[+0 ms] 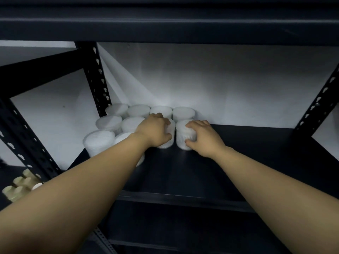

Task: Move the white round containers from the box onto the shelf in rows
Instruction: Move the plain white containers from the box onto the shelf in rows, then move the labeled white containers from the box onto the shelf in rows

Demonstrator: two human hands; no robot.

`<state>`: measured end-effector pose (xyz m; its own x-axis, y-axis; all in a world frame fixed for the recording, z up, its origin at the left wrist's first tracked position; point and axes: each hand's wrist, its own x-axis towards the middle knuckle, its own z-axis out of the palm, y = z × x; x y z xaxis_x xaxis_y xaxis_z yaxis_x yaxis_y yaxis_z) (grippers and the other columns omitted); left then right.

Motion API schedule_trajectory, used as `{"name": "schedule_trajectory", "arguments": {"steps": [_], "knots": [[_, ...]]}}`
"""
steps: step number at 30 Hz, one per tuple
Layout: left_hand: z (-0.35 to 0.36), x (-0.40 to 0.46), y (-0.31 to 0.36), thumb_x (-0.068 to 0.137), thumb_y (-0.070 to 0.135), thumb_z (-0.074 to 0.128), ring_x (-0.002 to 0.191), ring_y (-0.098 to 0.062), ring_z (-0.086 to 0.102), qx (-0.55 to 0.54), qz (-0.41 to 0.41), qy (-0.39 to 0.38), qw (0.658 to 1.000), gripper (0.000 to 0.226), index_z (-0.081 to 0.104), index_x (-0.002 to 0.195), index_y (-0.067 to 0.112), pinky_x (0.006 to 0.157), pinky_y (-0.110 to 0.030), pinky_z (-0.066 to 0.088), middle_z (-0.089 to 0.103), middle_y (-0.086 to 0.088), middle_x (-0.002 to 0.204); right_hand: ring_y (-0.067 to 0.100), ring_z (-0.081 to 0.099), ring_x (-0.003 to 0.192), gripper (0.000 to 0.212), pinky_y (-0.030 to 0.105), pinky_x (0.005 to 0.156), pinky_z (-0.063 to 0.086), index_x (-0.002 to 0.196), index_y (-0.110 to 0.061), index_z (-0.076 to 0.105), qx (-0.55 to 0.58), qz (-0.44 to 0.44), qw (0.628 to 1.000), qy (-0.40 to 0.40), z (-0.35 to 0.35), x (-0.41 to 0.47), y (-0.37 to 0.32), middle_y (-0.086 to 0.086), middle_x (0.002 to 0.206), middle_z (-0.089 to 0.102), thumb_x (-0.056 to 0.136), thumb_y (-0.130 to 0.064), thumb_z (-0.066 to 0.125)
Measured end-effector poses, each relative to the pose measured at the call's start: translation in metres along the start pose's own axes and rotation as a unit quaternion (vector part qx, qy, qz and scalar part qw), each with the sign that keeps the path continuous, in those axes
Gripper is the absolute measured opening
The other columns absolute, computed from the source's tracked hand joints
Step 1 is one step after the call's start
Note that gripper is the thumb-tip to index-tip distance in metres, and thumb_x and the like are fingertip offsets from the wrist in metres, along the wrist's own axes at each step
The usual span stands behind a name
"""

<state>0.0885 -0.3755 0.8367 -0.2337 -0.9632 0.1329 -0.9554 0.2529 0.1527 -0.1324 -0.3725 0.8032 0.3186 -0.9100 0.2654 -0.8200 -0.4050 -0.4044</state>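
Ten white round containers show on the dark shelf [238,162], gathered just left of the frame's centre against the pale back wall [220,79]. The back row [154,110] holds four, touching or nearly so. The second row has two free tubs at its left [121,123] and then the two now being set down; a front row [111,142] has two, the right one largely hidden under the left forearm. The left hand [153,132] curls over the top and side of the left container [169,133], fingers wrapped round the lid and thumb on the near wall; the right hand [203,137] grips the right container [184,137] the same way, fingers over the top, thumb low on the front. Both tubs seem to rest on the shelf, just beside each other, in front of the back row's two right-hand tubs. I judge the second row is being completed — the front row lacks two, and the whole right half of the shelf is bare. The box is out of view, so how many remain cannot be told. Every tub stands upright, lid up, its axis vertical; being round, none points any particular way. Pale lumpy objects [20,186] sit at the lower left — what they are is unclear.
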Motion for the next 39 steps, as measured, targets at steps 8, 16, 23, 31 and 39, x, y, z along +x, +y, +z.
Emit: {"name": "schedule_trajectory", "arguments": {"steps": [8,16,23,31,39], "knots": [[0.001,-0.023,0.010,0.083,0.045,0.065,0.128,-0.027,0.043,-0.053,0.043,0.042,0.997,0.066,0.051,0.143,0.021,0.100,-0.043,0.047,0.047,-0.007,0.138,0.016,0.031,0.145,0.067,0.033,0.120,0.026,0.148,-0.021,0.047,-0.006,0.006,0.999,0.047,-0.005,-0.033,-0.010,-0.003,0.158,0.040,0.087,-0.037,0.070],[0.030,-0.091,0.039,0.085,0.045,0.065,0.122,-0.018,0.044,-0.128,0.116,0.080,0.982,0.055,0.061,0.133,0.020,0.096,-0.039,0.049,0.052,0.001,0.127,0.002,0.037,0.133,0.046,0.023,0.109,0.032,0.134,-0.024,0.060,0.029,0.026,0.996,0.077,0.003,-0.116,-0.019,-0.010,0.144,0.052,0.091,-0.037,0.067],[0.047,-0.151,0.063,0.086,0.047,0.065,0.122,-0.017,0.044,-0.114,0.095,0.073,0.986,0.059,0.056,0.138,0.021,0.104,-0.036,0.044,0.051,0.004,0.128,0.000,0.042,0.130,0.045,0.024,0.107,0.039,0.134,-0.029,0.060,0.057,0.042,0.994,0.079,-0.004,-0.182,-0.012,-0.017,0.138,0.055,0.091,-0.038,0.067],[0.075,-0.228,0.105,0.086,0.051,0.063,0.127,-0.013,0.042,-0.083,0.064,0.054,0.993,0.063,0.051,0.142,0.026,0.108,-0.032,0.039,0.046,0.009,0.137,-0.006,0.041,0.130,0.045,0.022,0.109,0.039,0.134,-0.032,0.060,0.096,0.047,0.992,0.064,0.002,-0.264,-0.003,-0.023,0.135,0.053,0.090,-0.039,0.068],[0.102,-0.285,0.110,0.087,0.051,0.064,0.128,-0.013,0.041,-0.109,0.002,-0.022,0.994,0.063,0.049,0.144,0.027,0.105,-0.033,0.045,0.046,0.010,0.136,-0.002,0.047,0.125,0.046,0.019,0.104,0.039,0.135,-0.032,0.059,0.135,0.080,0.988,0.007,0.029,-0.317,-0.007,-0.019,0.133,0.055,0.090,-0.040,0.067]]}}
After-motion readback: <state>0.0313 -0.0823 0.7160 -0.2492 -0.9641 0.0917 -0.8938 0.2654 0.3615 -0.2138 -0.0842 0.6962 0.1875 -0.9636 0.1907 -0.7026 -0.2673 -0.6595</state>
